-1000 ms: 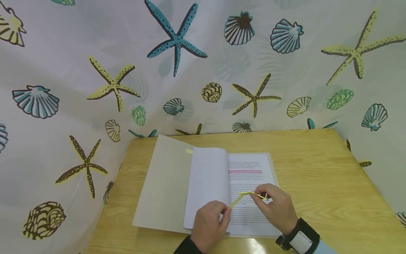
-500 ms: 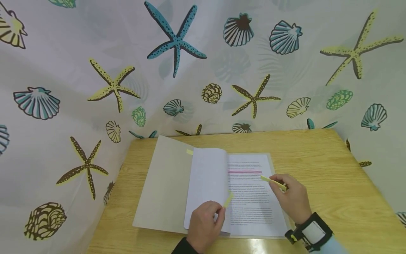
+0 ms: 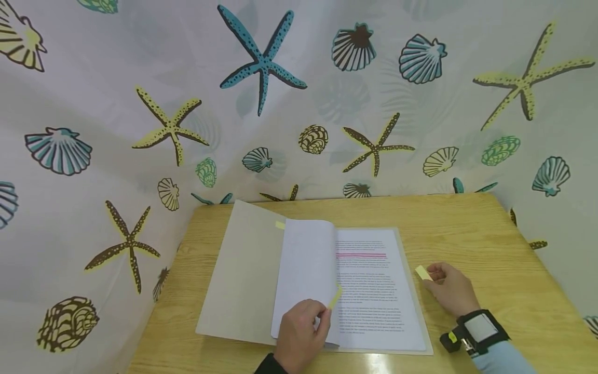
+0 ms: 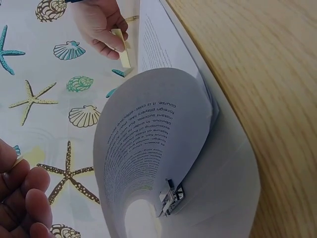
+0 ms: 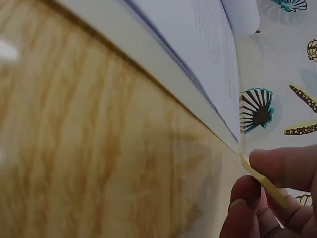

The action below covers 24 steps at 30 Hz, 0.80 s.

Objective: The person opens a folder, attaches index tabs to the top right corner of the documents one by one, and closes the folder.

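Observation:
In the head view my left hand (image 3: 301, 330) pinches a thin yellow sticky-note strip (image 3: 335, 298) between thumb and forefinger, over the inner side of the open folder's printed page (image 3: 374, 306). My right hand (image 3: 450, 288) is beyond the folder's right edge, holding a small pad of yellow sticky notes (image 3: 422, 272) between thumb and fingers. The right wrist view shows that pad (image 5: 265, 183) edge-on in the pinch. A turned page (image 3: 303, 259) curls up beside the printed one. Two pink lines (image 3: 361, 255) mark the text near its top.
The folder's pale cover (image 3: 243, 275) lies spread leftward, with a yellow tab (image 3: 280, 225) near its top. A metal fastener (image 4: 171, 197) shows under the curled page in the left wrist view. Patterned cloth (image 3: 280, 130) surrounds the wooden table (image 3: 504, 249).
The strip has come away from the pad and stays with my left hand, which has shifted slightly left. My right hand has moved off the page to the right with the pad.

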Available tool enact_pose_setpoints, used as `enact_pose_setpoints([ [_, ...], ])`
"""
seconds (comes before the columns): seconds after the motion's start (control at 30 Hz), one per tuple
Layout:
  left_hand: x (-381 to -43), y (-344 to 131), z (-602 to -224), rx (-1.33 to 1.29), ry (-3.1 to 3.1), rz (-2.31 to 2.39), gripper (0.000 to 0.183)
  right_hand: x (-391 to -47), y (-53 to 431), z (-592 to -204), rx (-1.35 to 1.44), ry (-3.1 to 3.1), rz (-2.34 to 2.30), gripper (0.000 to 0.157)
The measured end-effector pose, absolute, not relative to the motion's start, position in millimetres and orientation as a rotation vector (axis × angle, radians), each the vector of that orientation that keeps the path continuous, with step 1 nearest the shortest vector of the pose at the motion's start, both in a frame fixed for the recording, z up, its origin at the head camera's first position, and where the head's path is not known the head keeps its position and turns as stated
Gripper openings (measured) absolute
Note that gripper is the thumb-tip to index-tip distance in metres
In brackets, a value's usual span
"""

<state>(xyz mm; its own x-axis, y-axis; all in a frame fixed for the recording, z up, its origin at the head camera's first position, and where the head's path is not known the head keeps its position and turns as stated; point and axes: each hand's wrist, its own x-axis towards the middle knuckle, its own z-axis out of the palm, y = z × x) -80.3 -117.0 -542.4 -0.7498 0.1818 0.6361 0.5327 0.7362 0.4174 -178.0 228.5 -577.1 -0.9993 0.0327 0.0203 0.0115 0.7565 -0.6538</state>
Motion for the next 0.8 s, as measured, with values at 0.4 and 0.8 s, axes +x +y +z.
enact_pose_setpoints([
  [0.4,-80.1,-115.2,-543.4,-0.530,-2.356,-0.816,0.016,-180.1,226.1,-582.4,-0.084,-2.984,0.913,0.024],
  [0.8,-80.7,-113.9,-542.9,-0.526,-2.329,-0.821,0.017,-184.6,233.9,-584.8,-0.145,-3.061,0.868,0.030],
])
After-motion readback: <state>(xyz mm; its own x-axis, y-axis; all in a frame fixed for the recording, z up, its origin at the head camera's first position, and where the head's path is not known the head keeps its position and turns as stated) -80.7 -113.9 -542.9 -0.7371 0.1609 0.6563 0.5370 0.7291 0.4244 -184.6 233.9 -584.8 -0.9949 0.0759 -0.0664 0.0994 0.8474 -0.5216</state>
